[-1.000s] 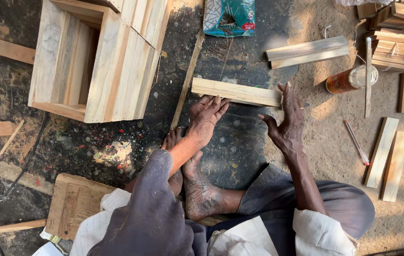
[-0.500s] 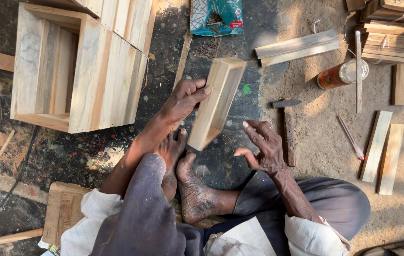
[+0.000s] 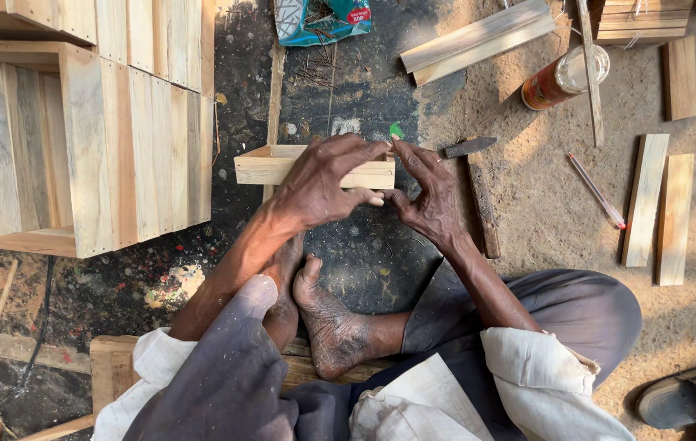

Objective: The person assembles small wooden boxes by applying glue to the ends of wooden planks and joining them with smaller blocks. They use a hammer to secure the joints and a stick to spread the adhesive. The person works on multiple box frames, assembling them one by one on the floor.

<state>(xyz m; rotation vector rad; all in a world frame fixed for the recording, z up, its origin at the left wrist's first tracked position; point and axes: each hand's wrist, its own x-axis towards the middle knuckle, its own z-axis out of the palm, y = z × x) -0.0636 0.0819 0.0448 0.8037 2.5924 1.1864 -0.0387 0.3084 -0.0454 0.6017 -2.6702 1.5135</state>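
A small open wooden frame [image 3: 270, 166] of pale planks stands on its edge on the dark ground in front of me. My left hand [image 3: 323, 180] lies over its front face and grips it. My right hand [image 3: 423, 189] holds the frame's right end, fingers curled against the wood. A hammer [image 3: 479, 192] lies on the ground just right of my right hand, its dark head pointing left. My bare feet [image 3: 323, 310] rest on the ground below the frame.
Large wooden crates [image 3: 95, 122] stand at the left. Loose planks [image 3: 658, 208] lie at the right, with a red pencil [image 3: 597, 192]. A jar [image 3: 564, 77], slats [image 3: 479, 37] and a bag of nails [image 3: 319, 18] lie beyond. A shoe [image 3: 691, 400] sits at bottom right.
The frame has turned from tilted upright to lying crosswise on its edge. My right hand has moved in from the ground and taken hold of its right end.
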